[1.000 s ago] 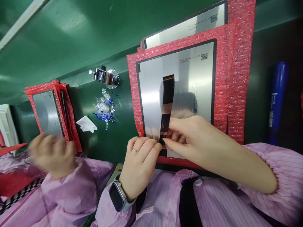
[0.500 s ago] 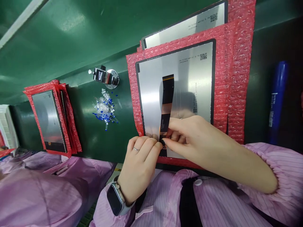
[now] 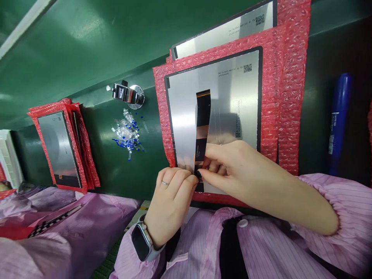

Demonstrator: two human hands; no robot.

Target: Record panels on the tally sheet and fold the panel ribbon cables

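Note:
A silver display panel [image 3: 232, 104] with a black border lies on red bubble wrap [image 3: 269, 97] on the green bench. A black and copper flex cable [image 3: 202, 124] runs down its middle. My left hand [image 3: 171, 197], with a ring and a wrist watch, is closed with its fingertips pinched at the cable's lower end. My right hand [image 3: 232, 166] meets it there, fingers pinched on the same cable end at the panel's near edge. What lies under the fingertips is hidden.
A second panel [image 3: 223, 33] in red wrap sits behind the first. Left stands another wrapped panel [image 3: 59, 149], a pile of clear and blue bits [image 3: 128, 133] and a shiny metal tool [image 3: 126, 94]. A blue marker [image 3: 338, 116] lies right. A co-worker's purple sleeve [image 3: 58, 232] fills the lower left.
The co-worker's blurred hand and the white paper scrap near the left panel are gone. My two hands stay pinched at the cable's lower end; the view has shifted slightly.

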